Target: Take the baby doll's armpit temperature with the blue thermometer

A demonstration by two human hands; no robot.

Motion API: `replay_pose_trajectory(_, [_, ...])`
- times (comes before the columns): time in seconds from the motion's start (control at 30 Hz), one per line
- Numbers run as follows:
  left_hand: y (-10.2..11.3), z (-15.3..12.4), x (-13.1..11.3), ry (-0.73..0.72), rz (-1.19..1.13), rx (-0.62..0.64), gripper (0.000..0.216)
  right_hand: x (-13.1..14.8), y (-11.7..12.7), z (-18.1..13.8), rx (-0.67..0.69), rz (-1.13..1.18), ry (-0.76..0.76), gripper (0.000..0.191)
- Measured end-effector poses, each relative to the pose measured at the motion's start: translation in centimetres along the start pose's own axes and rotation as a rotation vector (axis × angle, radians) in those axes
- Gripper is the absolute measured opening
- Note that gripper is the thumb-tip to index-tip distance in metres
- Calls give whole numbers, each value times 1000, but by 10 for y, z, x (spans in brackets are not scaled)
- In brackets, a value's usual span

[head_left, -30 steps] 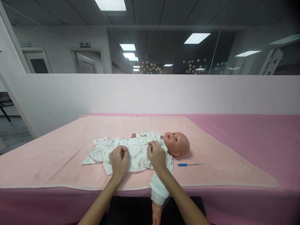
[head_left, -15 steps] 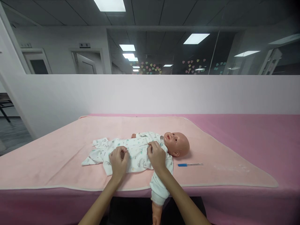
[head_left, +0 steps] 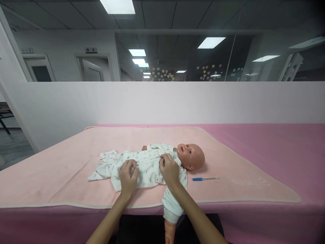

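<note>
A baby doll [head_left: 191,156] lies on its back on a light pink blanket [head_left: 63,169], head to the right. It wears a white printed romper [head_left: 147,166]. One sleeved arm [head_left: 170,217] of the doll hangs over the near edge. My left hand [head_left: 128,178] rests on the romper at the doll's belly, fingers curled and pinching the cloth. At the doll's chest, just below the chin, my right hand [head_left: 169,171] pinches the cloth as well.
A thin thermometer with a blue end [head_left: 205,178] lies on the blanket right of the doll's head. The blanket covers a darker pink table [head_left: 279,149]. A white partition wall [head_left: 162,101] stands behind it, with glass above.
My left hand's fingers have shifted slightly on the romper at the belly. The right hand and the doll stay where they were.
</note>
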State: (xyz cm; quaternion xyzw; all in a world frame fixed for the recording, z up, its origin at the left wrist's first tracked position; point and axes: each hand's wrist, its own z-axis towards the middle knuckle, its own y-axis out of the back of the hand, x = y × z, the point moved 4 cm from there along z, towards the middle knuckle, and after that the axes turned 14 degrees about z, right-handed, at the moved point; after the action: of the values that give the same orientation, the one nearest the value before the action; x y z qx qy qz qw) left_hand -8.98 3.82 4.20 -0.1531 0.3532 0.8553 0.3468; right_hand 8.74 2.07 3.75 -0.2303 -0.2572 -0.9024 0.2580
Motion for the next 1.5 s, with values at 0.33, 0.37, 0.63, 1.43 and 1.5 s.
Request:
replay_pose_trajectory(0.33, [-2, 1, 3, -26, -45, -6, 11, 0, 0, 1, -4, 7, -5, 24])
replay_pose_trajectory(0.37, [-3, 1, 4, -21, -43, -9, 12, 0, 0, 1, -2, 8, -3, 24])
replay_pose_trajectory(0.63, [-1, 1, -1, 18, -9, -27, 5, 1, 1, 0, 10, 13, -16, 24])
replay_pose_trajectory(1.43, [-3, -1, 3, -58, 55, -58, 10, -1, 0, 1, -9, 25, 4, 24])
replay_pose_trajectory(1.5, [-2, -1, 2, -54, 52, -63, 11, -1, 0, 0, -7, 28, 3, 24])
